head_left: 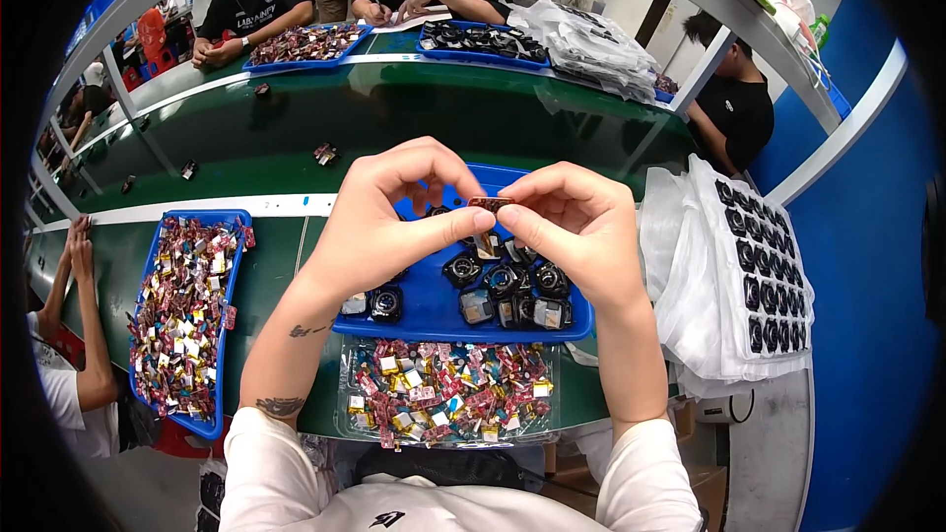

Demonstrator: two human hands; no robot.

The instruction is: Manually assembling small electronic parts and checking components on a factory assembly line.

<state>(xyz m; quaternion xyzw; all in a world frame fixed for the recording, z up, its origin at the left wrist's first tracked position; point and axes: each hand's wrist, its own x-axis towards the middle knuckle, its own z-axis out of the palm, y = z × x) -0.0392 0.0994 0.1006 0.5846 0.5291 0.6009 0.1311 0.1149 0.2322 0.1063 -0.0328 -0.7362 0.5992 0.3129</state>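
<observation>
Green belt [256, 148] runs across the room beyond a white rail [227, 208], with a pale metal frame [847, 116] and a blue wall [867, 207] to the right. Across it sit co-workers in dark shirts, near one blue tray of reddish boards [307, 43] and another of black parts [483, 41].

On the near bench [106, 246], a wide blue tray [424, 303] carries black, watch-like cases [505, 280], several of them grouped toward its right side. Above this tray, the left hand [402, 199] and the right hand [576, 227] meet, fingertips nearly together. A small, dark, flat part [491, 204] is held up between them; each grip is pinched narrow on one end of it, thumb against fingers.

Nearest the body, a clear tray [555, 389] brims with small reddish boards, white and yellow pieces mixed in. A long blue tray [233, 281] with a similar heap stands at the left, beside another person's forearms [89, 315]. At the right, white bags [675, 266] lie beside a sheet of black cases in rows [767, 271].
</observation>
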